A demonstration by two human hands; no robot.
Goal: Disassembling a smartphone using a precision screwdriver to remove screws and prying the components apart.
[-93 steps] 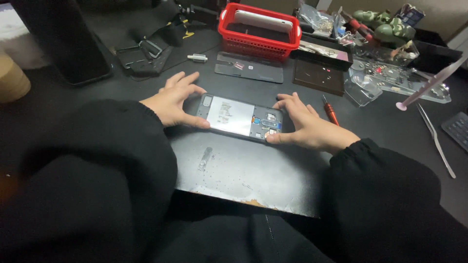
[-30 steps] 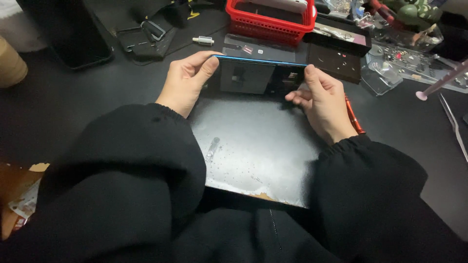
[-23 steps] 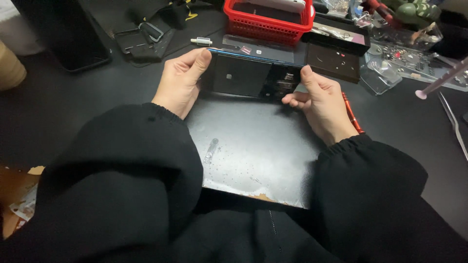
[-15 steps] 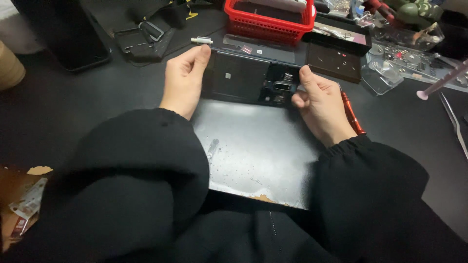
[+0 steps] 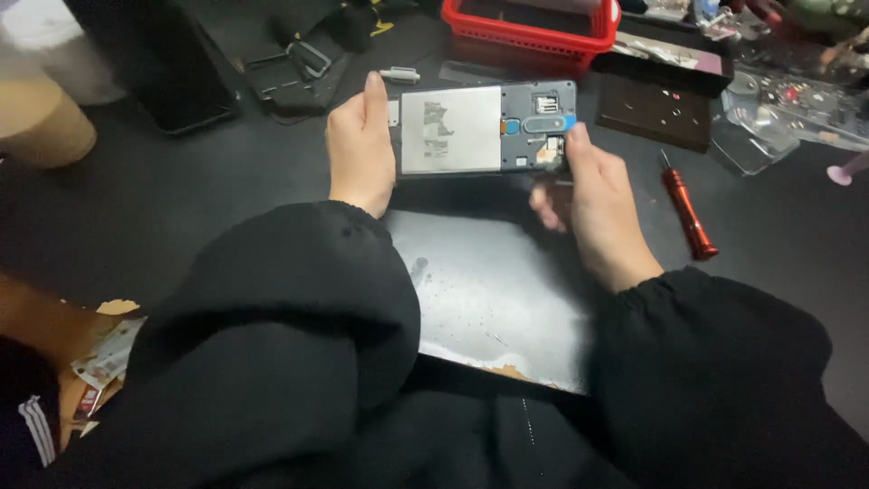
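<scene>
A big black table [image 5: 226, 190] fills the frame. In the middle, near the bottom, a flat grey metal sheet [image 5: 493, 290] lies on it, with a chipped lower edge. To the right of the sheet lies a red screwdriver [image 5: 688, 210]. At the top sits a red plastic basket [image 5: 529, 27]. Just right of it rests a dark flat tray [image 5: 656, 110], and clear plastic bits [image 5: 769, 118] lie in the upper right. In the upper left a black slab [image 5: 163, 63] rests, with a tan round thing [image 5: 41, 127] at the left edge. Black clips [image 5: 294, 68] lie near the top middle, and a small silver piece [image 5: 400, 74] sits beside them.
</scene>
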